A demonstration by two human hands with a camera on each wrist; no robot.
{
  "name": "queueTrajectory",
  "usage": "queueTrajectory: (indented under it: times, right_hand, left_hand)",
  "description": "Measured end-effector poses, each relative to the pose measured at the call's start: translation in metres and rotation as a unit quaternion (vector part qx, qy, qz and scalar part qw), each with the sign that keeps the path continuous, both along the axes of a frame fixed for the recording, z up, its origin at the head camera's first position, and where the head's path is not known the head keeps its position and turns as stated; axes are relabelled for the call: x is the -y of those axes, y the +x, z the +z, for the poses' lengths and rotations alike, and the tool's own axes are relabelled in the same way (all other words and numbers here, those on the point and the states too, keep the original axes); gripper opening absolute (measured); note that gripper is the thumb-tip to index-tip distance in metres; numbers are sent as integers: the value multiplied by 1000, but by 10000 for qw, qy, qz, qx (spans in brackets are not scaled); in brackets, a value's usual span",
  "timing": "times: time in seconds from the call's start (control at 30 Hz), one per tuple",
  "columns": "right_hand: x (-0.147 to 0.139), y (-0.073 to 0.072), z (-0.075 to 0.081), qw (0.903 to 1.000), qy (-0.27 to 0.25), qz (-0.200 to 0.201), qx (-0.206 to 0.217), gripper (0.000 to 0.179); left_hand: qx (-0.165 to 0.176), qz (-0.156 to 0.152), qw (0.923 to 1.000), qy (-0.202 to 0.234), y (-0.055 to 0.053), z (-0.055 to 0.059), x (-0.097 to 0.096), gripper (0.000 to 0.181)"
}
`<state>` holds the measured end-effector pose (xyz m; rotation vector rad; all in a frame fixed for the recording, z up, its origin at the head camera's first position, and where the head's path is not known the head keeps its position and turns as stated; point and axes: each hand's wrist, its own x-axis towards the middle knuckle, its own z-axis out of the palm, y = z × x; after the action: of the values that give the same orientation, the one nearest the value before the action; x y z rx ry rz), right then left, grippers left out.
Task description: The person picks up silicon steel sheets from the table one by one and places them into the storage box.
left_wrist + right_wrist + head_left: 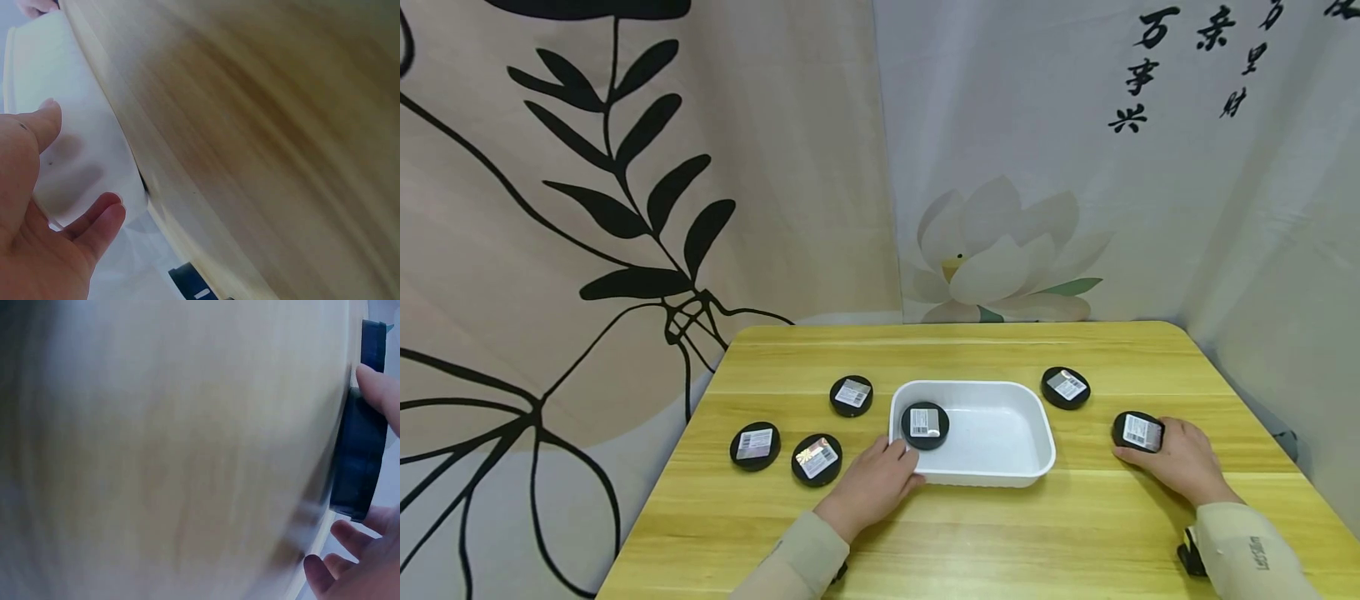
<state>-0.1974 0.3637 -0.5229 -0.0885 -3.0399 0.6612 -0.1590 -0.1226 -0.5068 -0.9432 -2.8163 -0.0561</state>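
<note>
A white rectangular tray point(1000, 433) stands on the table, with a flat round black container point(924, 426) at its left end, white label up. At the tray's front left corner, my left hand point(880, 479) holds the rim; in the left wrist view its thumb point(47, 125) lies against the tray's outer wall. To the right of the tray, my right hand point(1183, 454) grips another round black container point(1138, 432) by its edge, thumb on the near side. In the right wrist view this container point(359, 456) is seen edge-on, close to the tabletop.
Left of the tray lie three more labelled black containers: one at the back point(852, 396), one at the far left point(756, 446) and one nearer the left hand point(816, 460). Another container point(1066, 388) lies behind the tray's right end. Patterned curtains point(805, 167) hang beyond the wooden table point(970, 542).
</note>
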Motion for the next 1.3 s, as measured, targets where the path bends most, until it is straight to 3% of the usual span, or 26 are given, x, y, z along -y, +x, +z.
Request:
queueTrajectory:
  times: [0.57, 0.8, 1.3]
  right_hand:
    - [0, -1, 3, 9989, -465, -74, -60, 111]
    - [6, 0, 5, 9966, -797, 12, 211, 114]
    - [17, 1, 7, 9948, -1014, 57, -93, 108]
  left_hand:
    - [-73, -41, 10000, -47, -1, 2, -1, 27]
    - [-60, -41, 10000, -56, 0, 0, 0, 27]
    - [-11, -35, 10000, -86, 0, 3, -1, 27]
